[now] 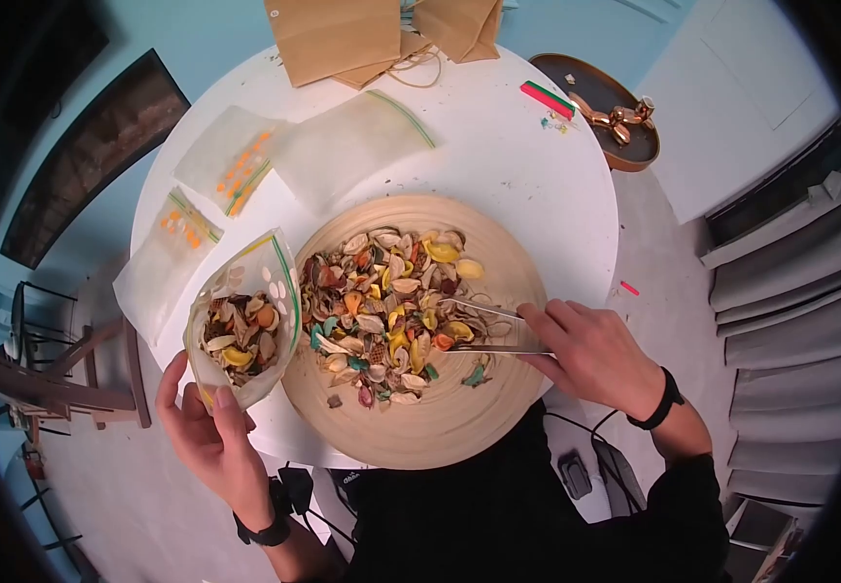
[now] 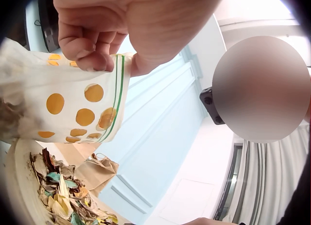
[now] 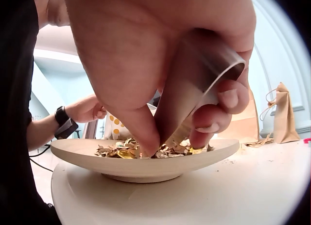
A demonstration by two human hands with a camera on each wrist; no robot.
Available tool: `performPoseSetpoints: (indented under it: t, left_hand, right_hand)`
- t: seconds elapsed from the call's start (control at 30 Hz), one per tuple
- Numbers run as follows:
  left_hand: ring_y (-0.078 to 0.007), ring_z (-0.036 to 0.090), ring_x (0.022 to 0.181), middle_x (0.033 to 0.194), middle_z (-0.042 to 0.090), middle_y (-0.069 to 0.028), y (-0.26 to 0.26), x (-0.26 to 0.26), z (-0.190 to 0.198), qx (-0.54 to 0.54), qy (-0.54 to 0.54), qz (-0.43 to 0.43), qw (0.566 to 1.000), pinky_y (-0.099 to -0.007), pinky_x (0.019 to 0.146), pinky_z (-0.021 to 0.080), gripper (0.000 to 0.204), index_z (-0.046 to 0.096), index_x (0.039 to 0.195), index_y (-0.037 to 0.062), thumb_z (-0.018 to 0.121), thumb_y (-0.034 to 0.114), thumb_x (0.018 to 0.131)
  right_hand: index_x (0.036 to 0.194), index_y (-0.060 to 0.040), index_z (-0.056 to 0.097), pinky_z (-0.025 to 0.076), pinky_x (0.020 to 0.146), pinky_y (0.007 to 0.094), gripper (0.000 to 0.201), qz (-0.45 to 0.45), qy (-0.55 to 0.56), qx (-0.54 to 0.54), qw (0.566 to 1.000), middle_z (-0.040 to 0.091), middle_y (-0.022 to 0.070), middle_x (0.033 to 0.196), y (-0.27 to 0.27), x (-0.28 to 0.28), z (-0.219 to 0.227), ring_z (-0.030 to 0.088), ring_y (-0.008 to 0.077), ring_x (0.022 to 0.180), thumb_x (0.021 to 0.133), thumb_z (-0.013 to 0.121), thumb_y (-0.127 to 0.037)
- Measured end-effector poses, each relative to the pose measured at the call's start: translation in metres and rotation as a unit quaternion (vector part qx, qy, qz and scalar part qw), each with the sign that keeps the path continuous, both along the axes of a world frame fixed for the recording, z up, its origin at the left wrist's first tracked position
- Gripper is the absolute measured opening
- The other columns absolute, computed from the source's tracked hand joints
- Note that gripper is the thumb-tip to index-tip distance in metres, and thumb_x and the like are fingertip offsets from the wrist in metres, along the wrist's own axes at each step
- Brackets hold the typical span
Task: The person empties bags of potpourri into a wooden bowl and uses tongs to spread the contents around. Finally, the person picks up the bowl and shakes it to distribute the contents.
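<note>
My left hand pinches the rim of a dotted zip bag, held open at the left edge of a round wooden plate; dried petals lie inside it. In the left wrist view, thumb and fingers grip the bag beside its green zip. My right hand holds metal tongs, their tips at the right side of the potpourri pile on the plate. The right wrist view shows the tongs between thumb and fingers above the plate.
Three flat zip bags lie on the white table at the back left. Brown paper bags stand at the far edge. A red and green item lies near a dark tray with a copper-coloured balloon-dog figure.
</note>
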State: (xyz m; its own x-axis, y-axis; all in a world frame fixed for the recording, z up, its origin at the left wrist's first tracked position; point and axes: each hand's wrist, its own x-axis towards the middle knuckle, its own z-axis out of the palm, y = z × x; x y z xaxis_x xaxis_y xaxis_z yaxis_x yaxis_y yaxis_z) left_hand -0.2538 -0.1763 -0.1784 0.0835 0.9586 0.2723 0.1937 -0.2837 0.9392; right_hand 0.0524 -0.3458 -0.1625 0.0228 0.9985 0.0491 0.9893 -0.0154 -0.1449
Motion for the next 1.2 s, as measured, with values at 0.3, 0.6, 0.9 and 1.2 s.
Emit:
performPoseSetpoints:
  t: [0.3, 0.6, 0.9, 1.2]
  left_hand:
    - [-0.0040, 0.047, 0.067, 0.101, 0.066, -0.0045, -0.001, 0.000, 0.000, 0.000, 0.011, 0.020, 1.000, -0.0195, 0.054, 0.033, 0.045, 0.046, 0.142, 0.0021, 0.059, 0.016, 0.101]
    - [-0.0046, 0.049, 0.069, 0.105, 0.066, -0.0063, 0.001, -0.001, -0.004, -0.002, -0.002, 0.010, 1.000, -0.0199, 0.055, 0.034, 0.046, 0.044, 0.143, 0.0017, 0.058, 0.013, 0.100]
    - [-0.0057, 0.055, 0.074, 0.110, 0.067, -0.0087, 0.002, -0.004, -0.006, 0.003, -0.001, 0.003, 1.000, -0.0196, 0.055, 0.036, 0.049, 0.043, 0.144, 0.0006, 0.059, 0.015, 0.100]
    - [-0.0051, 0.056, 0.075, 0.099, 0.063, -0.0061, 0.001, -0.005, -0.007, -0.009, -0.019, -0.003, 1.000, -0.0155, 0.053, 0.038, 0.051, 0.041, 0.143, -0.0012, 0.060, 0.010, 0.098]
  right_hand:
    - [0.115, 0.0009, 0.060, 0.052, 0.058, 0.0407, 0.042, -0.071, 0.047, -0.021, 0.996, 0.062, 0.0125, 0.082, -0.002, 0.002, -0.002, 0.065, 0.0329, 0.070, 0.088, 0.076, -0.027]
    - [0.112, -0.0023, 0.062, 0.050, 0.052, 0.0391, 0.036, -0.082, 0.033, 0.013, 0.996, 0.064, 0.0085, 0.075, -0.007, -0.010, -0.007, 0.065, 0.0297, 0.063, 0.088, 0.076, -0.025]
    - [0.107, -0.0039, 0.063, 0.048, 0.051, 0.0377, 0.028, -0.078, 0.028, 0.023, 0.996, 0.060, 0.0067, 0.072, -0.007, -0.014, -0.007, 0.064, 0.0260, 0.063, 0.088, 0.075, -0.022]
    - [0.108, -0.0042, 0.067, 0.048, 0.051, 0.0369, 0.027, -0.075, 0.025, 0.036, 0.996, 0.061, 0.0064, 0.071, -0.003, -0.016, 0.002, 0.063, 0.0258, 0.061, 0.088, 0.076, -0.020]
